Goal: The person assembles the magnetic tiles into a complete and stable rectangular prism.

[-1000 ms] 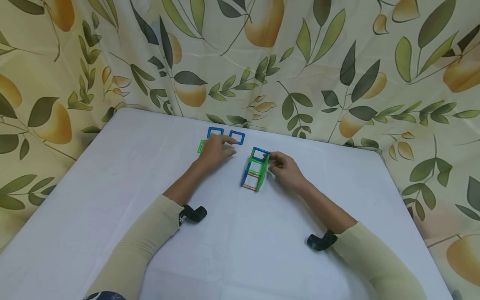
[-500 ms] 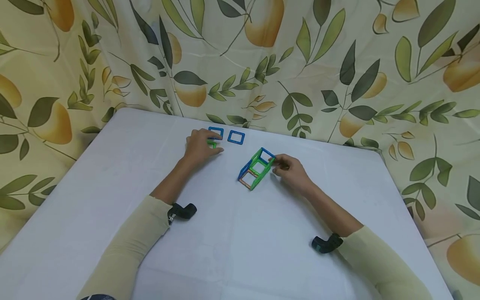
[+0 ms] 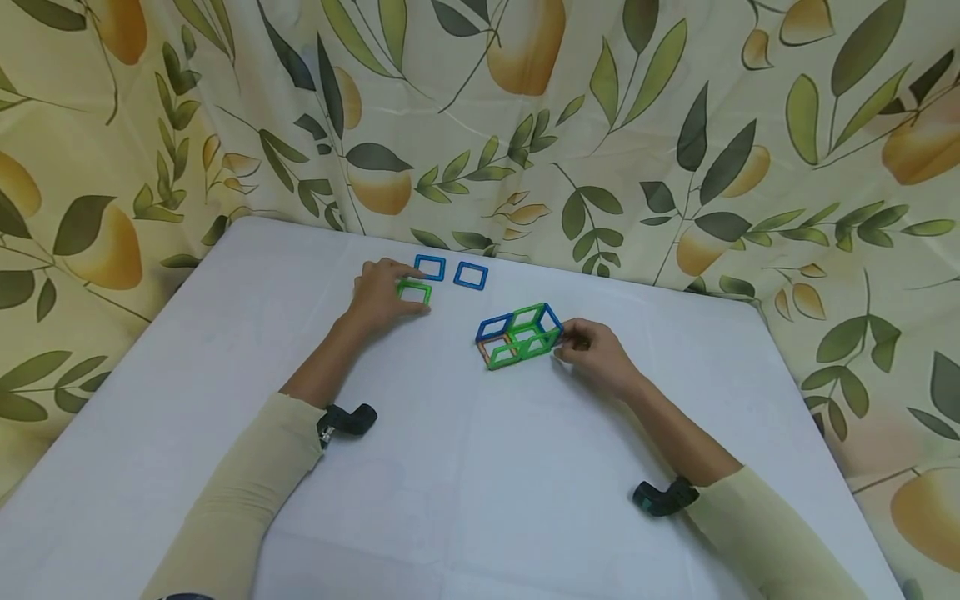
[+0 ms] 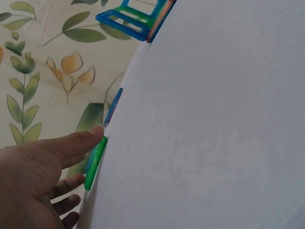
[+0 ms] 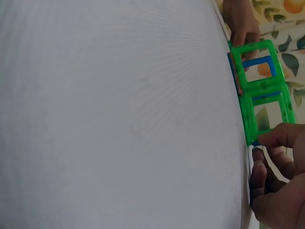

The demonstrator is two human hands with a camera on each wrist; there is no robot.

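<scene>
My right hand [image 3: 600, 354] pinches the right end of a box-like frame of magnetic tiles [image 3: 517, 327], made of green, blue and orange open squares. The frame rests on the table, and the right wrist view shows two joined green squares [image 5: 264, 88] on its near side. At the far left, my left hand [image 3: 377, 296] spreads its thumb and fingers around a loose green magnetic tile [image 3: 416, 285] lying flat. In the left wrist view, the thumb is by one end of that green tile [image 4: 96, 163]; whether it touches cannot be told.
Two loose blue magnetic tiles, one left [image 3: 430, 267] and one right [image 3: 471, 276], lie near the back edge of the white-covered table [image 3: 465, 467]. A leaf-and-fruit patterned cloth [image 3: 480, 125] hangs behind it.
My left hand has drawn back left from over the blue tiles to the green tile. My right hand has turned the tile frame clockwise and moved slightly right and nearer.
</scene>
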